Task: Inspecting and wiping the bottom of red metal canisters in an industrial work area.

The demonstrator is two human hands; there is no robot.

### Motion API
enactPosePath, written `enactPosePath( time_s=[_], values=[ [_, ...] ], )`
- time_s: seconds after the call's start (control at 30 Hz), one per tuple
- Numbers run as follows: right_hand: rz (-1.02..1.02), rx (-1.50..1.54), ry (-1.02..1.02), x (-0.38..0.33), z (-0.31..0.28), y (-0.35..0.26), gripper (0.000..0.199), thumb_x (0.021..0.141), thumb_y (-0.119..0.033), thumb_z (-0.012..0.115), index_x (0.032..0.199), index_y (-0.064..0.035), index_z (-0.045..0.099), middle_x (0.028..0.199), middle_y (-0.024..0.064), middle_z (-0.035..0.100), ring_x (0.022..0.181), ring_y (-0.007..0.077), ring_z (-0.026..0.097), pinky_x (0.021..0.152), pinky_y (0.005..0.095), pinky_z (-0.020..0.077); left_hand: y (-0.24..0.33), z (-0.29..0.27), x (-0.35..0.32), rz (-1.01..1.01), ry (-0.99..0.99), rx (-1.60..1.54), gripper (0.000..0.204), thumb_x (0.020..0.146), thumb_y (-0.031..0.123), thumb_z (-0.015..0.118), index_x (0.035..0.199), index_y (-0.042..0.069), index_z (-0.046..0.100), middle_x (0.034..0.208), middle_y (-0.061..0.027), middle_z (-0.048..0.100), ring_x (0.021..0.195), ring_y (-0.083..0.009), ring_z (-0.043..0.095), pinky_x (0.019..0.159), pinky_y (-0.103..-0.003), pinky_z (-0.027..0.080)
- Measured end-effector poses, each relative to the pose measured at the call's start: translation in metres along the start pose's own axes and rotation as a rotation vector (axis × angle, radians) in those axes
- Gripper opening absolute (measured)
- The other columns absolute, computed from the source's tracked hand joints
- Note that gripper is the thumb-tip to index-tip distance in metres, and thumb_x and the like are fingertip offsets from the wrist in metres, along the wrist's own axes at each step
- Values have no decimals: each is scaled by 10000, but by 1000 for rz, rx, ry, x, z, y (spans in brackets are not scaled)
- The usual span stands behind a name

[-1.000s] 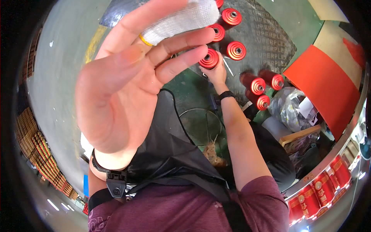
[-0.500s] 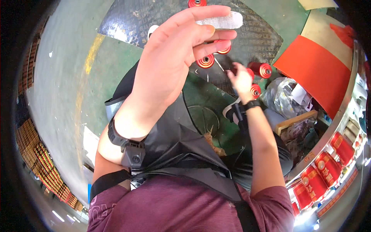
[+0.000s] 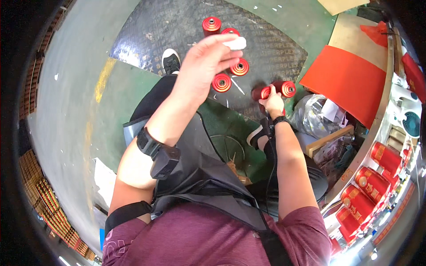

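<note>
Right hand (image 3: 275,104), centre-right: clasps red canister (image 3: 258,92) | left hand (image 3: 199,66), upper centre: fingers half-curled, cannot tell whether pinching

Open gap between red canisters (image 3: 221,83), plastic bag (image 3: 313,116) blocking right

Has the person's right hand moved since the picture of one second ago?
Yes: the right hand has moved rightward, closer to the orange-red sheet.

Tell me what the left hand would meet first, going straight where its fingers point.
Rightward from the left hand, the way looks free across the board to its right edge, though depth is unclear.
</note>
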State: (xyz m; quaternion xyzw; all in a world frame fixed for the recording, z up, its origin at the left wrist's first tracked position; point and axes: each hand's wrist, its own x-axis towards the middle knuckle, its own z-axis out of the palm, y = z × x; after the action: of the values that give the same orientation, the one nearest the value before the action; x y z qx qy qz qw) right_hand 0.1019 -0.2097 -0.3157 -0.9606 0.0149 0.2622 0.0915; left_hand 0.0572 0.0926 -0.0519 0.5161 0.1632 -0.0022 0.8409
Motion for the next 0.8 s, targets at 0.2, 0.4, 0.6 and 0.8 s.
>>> enactPosePath(
  time_s=[0.2, 0.4, 0.6, 0.8],
  values=[
    [-259, 851, 52, -3, -48, 48, 946, 671, -317, 978, 1439, -51, 496, 1138, 122, 708, 1019, 202, 688, 902, 332, 549, -18, 13, 13, 39, -119, 380, 332, 1000, 57, 567, 1315, 36, 668, 1371, -106, 643, 1288, -201, 586, 1111, -343, 456],
    [-499, 1006, 168, -118, -221, -11, 905, 757, -119, 895, 1531, -94, 427, 1372, 142, 598, 1233, 261, 615, 1050, 404, 515, -17, 24, -4, 419, -199, 629, 575, 955, 47, 658, 1502, 89, 483, 1566, -143, 380, 1426, -258, 460, 1069, -398, 518],
    [-600, 1303, 343, -196, -263, -18, 969, 789, -289, 812, 1598, -84, 319, 1086, 20, 588, 814, 68, 528, 724, 223, 455, 23, 48, -24, 237, -547, 57, 865, 905, -28, 709, 1629, 80, 248, 1577, -97, 398, 1363, -221, 523, 1012, -369, 557],
    [-507, 1642, 257, -192, -248, 13, 694, 870, -457, 775, 1387, -76, 513, 876, -21, 510, 730, 102, 473, 718, 256, 449, 35, 52, -29, 247, -565, -42, 910, 821, 44, 800, 1598, 86, 327, 1525, -100, 463, 1245, -214, 614, 1004, -368, 552]
  ],
)
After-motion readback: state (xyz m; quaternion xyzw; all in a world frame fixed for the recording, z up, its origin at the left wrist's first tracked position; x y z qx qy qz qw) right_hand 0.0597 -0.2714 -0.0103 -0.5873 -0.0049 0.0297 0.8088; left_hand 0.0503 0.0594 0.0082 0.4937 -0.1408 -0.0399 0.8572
